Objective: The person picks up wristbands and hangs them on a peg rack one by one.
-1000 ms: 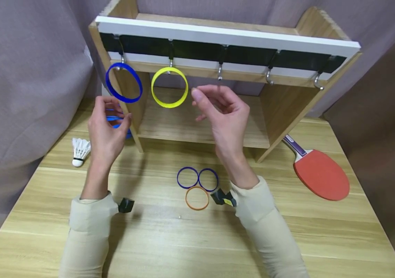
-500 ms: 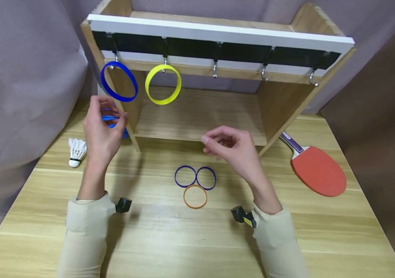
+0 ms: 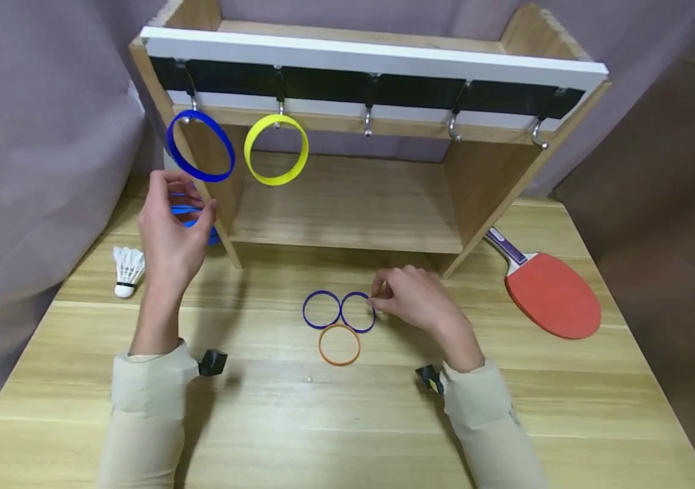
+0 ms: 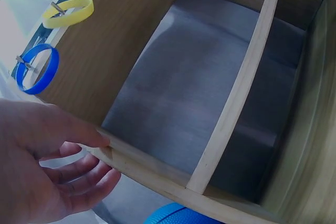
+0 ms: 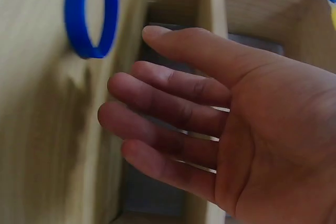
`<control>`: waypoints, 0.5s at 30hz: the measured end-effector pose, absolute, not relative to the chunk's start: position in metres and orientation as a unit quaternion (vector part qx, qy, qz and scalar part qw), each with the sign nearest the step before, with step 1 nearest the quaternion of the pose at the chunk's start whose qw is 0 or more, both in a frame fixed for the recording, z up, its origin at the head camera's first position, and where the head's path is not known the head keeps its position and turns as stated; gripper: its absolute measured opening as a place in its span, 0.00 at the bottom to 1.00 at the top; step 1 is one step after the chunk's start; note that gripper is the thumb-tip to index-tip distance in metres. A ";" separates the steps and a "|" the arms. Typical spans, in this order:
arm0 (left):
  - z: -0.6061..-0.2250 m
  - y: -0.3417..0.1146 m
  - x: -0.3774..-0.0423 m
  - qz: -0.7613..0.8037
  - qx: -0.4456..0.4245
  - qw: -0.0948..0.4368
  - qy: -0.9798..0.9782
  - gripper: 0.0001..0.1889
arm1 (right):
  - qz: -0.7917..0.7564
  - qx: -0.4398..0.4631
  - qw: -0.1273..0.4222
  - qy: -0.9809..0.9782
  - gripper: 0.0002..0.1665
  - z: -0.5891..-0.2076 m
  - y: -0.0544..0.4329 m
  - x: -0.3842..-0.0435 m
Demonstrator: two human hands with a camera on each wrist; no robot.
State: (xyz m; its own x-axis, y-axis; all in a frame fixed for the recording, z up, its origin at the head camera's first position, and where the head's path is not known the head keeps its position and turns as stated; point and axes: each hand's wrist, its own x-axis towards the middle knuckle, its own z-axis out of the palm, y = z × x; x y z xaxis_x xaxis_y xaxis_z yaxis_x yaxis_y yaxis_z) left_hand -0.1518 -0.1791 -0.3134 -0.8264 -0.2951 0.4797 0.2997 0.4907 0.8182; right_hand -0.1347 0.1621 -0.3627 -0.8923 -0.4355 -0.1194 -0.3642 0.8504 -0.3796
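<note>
With thumb and fingers on either side, my left hand (image 3: 170,231) holds the left side panel of the wooden rack (image 4: 142,162). My right hand (image 3: 417,295) is just above the table, fingertips right at the edge of the right-hand blue wristband (image 3: 359,331). Its fingers are loosely bent and hold nothing in the right wrist view. Another blue wristband (image 3: 321,328) and an orange wristband (image 3: 339,365) lie against it on the table. From the rack's two leftmost hooks hang a blue wristband (image 3: 217,178) and a yellow wristband (image 3: 276,182).
Several metal hooks line the rack's white-and-black front rail (image 3: 371,53); those right of the yellow wristband are bare. A shuttlecock (image 3: 129,266) lies at left, a red table tennis paddle (image 3: 555,297) at right. A blue object (image 4: 184,214) sits beside the rack's left side.
My right hand has come down from beside the yellow wristband to the wristbands on the table. My left hand has stayed at the rack's side. The head view has shifted slightly.
</note>
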 end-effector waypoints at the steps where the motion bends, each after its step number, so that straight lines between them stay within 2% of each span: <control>1: -0.314 -0.180 -0.152 -0.502 0.000 0.296 -0.813 0.21 | -0.172 -0.208 0.104 0.957 0.10 -0.366 0.161 -0.136; 8: -0.314 -0.179 -0.151 -0.504 0.001 0.294 -0.812 0.21 | -0.153 -0.198 0.133 0.959 0.10 -0.380 0.157 -0.140; 15: -0.314 -0.179 -0.152 -0.506 -0.002 0.297 -0.809 0.21 | -0.139 -0.183 0.127 0.965 0.08 -0.382 0.161 -0.144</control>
State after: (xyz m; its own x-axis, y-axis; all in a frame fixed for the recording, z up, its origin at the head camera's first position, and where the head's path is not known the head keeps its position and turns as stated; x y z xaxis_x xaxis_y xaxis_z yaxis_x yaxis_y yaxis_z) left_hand -0.1518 -0.1792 -0.3140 -0.8235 -0.2982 0.4826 0.3037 0.4869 0.8190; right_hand -0.1436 0.1615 -0.3824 -0.9007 -0.3888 -0.1938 -0.3181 0.8941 -0.3151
